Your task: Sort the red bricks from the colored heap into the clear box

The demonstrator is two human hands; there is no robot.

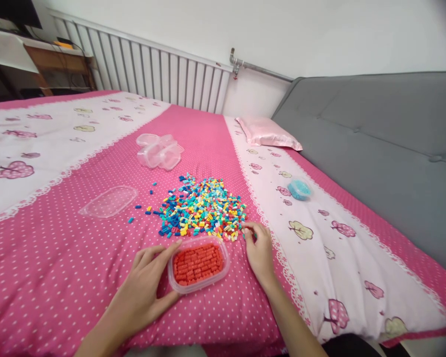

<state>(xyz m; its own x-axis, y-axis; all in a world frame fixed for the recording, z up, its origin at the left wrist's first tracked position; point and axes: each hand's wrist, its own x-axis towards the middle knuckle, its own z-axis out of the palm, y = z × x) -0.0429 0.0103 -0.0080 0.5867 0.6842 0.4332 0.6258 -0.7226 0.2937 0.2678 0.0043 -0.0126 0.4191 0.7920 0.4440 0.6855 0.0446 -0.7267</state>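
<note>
My left hand point(152, 277) grips the left side of a clear plastic box point(226, 265), thumb at its near edge and fingers along the far rim. Small red building bricks point(197, 263) lie in tight rows inside the box, which rests on the bed. Just beyond it spreads a loose pile of small bricks point(204, 206) in blue, teal, yellow, white and red. At the pile's right edge is my right hand point(259, 248), its thumb and fingertips drawn together. Whatever those fingertips pinch is too small to make out.
A clear lid point(109, 202) lies left of the pile, with a few stray blue bricks between. Farther back sit several empty clear boxes point(159, 151). To the right stands a closed box of light-blue pieces point(299, 189). A pink pillow point(269, 133) leans near the grey headboard point(375, 124).
</note>
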